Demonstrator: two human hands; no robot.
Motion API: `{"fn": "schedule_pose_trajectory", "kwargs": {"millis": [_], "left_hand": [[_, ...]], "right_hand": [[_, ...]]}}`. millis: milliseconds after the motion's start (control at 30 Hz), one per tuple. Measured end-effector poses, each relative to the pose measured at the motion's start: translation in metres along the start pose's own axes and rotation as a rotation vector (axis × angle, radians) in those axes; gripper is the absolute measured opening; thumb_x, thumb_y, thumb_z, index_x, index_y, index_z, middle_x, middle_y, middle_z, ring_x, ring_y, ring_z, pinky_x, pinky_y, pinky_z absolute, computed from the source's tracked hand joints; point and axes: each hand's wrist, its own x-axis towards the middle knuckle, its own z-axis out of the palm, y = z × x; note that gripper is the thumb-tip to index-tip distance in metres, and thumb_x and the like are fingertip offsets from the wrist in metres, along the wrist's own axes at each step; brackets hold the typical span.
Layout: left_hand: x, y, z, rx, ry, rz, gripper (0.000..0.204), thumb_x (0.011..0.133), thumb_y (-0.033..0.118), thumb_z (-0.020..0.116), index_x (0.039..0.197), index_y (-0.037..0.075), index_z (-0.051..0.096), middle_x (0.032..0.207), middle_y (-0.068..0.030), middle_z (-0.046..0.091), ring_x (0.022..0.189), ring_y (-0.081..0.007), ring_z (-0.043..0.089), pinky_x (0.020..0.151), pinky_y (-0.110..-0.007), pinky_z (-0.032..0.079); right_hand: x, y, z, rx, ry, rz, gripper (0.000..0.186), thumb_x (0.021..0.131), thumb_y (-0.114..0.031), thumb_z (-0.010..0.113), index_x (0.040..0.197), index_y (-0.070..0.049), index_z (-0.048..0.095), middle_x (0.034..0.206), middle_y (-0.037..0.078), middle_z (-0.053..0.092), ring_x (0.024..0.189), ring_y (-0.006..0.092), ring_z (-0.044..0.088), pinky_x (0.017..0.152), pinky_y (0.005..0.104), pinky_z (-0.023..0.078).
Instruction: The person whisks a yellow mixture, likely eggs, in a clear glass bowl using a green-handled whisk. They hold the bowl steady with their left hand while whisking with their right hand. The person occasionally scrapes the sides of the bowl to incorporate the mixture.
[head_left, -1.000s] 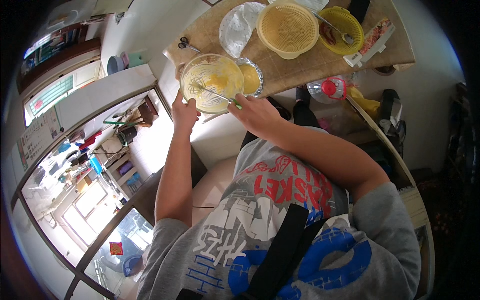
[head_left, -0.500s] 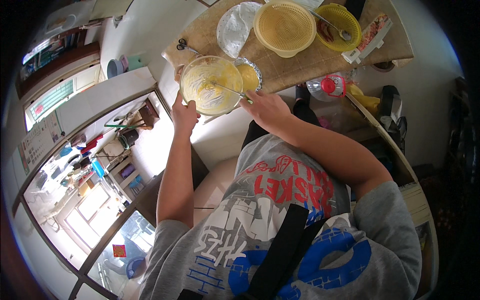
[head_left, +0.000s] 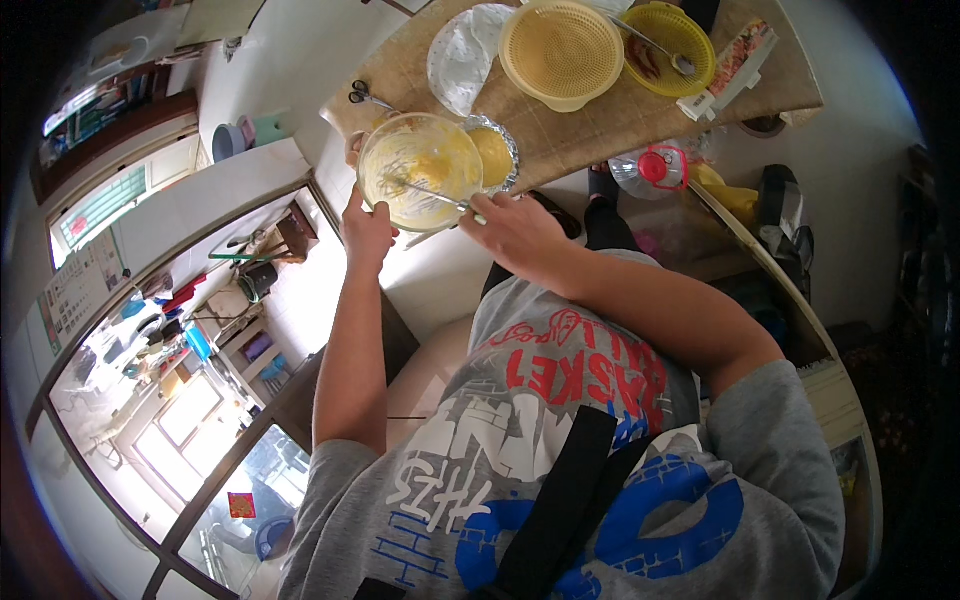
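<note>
A clear bowl (head_left: 452, 215) smeared inside with a pale yellow mixture is tilted at the table's near left corner. My left hand (head_left: 368, 235) grips its left side, fingers wrapped around the rim. In my right hand (head_left: 515, 235) is a whisk (head_left: 432, 191) with a thin metal shaft and a light handle. Its wire end reaches into the mixture, which clings to the wires. Just right of the bowl, partly behind it, sits a round foil-lined dish (head_left: 514, 150) of smooth yellow batter.
On the tiled table (head_left: 570, 135) lie black scissors (head_left: 362, 93), a white patterned cloth or bag (head_left: 460, 60), a cream colander (head_left: 560, 50), a yellow basket (head_left: 690, 85) holding a spoon, and a long carton (head_left: 735, 70). Beneath the edge stands a red-capped clear jug (head_left: 650, 170).
My right hand has shifted left, pushing the whisk farther to the bowl's left side. The mixture has been moved about. My left hand keeps its grip on the bowl.
</note>
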Motion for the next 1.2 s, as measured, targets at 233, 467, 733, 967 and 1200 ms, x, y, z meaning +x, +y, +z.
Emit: {"fn": "schedule_pose_trajectory", "kwargs": {"millis": [233, 467, 733, 967, 1200], "left_hand": [[-0.006, 0.005, -0.007, 0.011, 0.024, 0.003, 0.053, 0.091, 0.008, 0.052, 0.144, 0.008, 0.049, 0.068, -0.0109, 0.066, 0.048, -0.015, 0.061, 0.04, -0.029, 0.047], [-0.006, 0.009, -0.005, 0.008, 0.018, 0.024, 0.053, 0.091, 0.008, 0.052, 0.143, 0.008, 0.05, 0.068, -0.0112, 0.066, 0.048, -0.015, 0.061, 0.04, -0.028, 0.048], [-0.003, 0.006, -0.007, 0.012, 0.034, -0.003, 0.053, 0.091, 0.008, 0.052, 0.144, 0.007, 0.049, 0.071, -0.0121, 0.067, 0.049, -0.0147, 0.062, 0.04, -0.028, 0.048], [-0.007, 0.011, -0.012, 0.022, 0.034, 0.018, 0.053, 0.09, 0.007, 0.051, 0.143, 0.006, 0.05, 0.073, -0.0119, 0.067, 0.049, -0.0148, 0.062, 0.041, -0.029, 0.048], [-0.003, 0.009, -0.009, 0.015, 0.03, 0.021, 0.054, 0.089, 0.008, 0.052, 0.144, 0.008, 0.049, 0.07, -0.0126, 0.067, 0.049, -0.016, 0.063, 0.042, -0.03, 0.05]], "right_hand": [[0.003, 0.009, 0.01, -0.013, -0.035, 0.149, 0.022, 0.086, -0.016, 0.062, 0.106, -0.006, 0.064, 0.106, 0.011, 0.059, 0.09, 0.0253, 0.065, 0.069, 0.0347, 0.057], [0.006, -0.007, 0.005, 0.001, -0.093, 0.105, 0.026, 0.086, -0.015, 0.062, 0.111, -0.007, 0.062, 0.107, 0.01, 0.058, 0.093, 0.026, 0.065, 0.072, 0.0364, 0.057], [0.004, -0.01, -0.008, 0.011, -0.052, 0.072, 0.023, 0.087, -0.015, 0.062, 0.109, -0.008, 0.064, 0.106, 0.01, 0.059, 0.093, 0.0259, 0.066, 0.064, 0.0383, 0.057], [0.002, 0.009, 0.002, -0.032, -0.065, 0.125, 0.022, 0.087, -0.014, 0.062, 0.107, -0.006, 0.063, 0.103, 0.012, 0.059, 0.091, 0.0256, 0.067, 0.067, 0.0357, 0.058], [0.006, -0.009, 0.001, 0.036, -0.055, 0.087, 0.021, 0.088, -0.014, 0.061, 0.107, -0.005, 0.063, 0.106, 0.012, 0.059, 0.092, 0.0261, 0.066, 0.07, 0.0375, 0.058]]}}
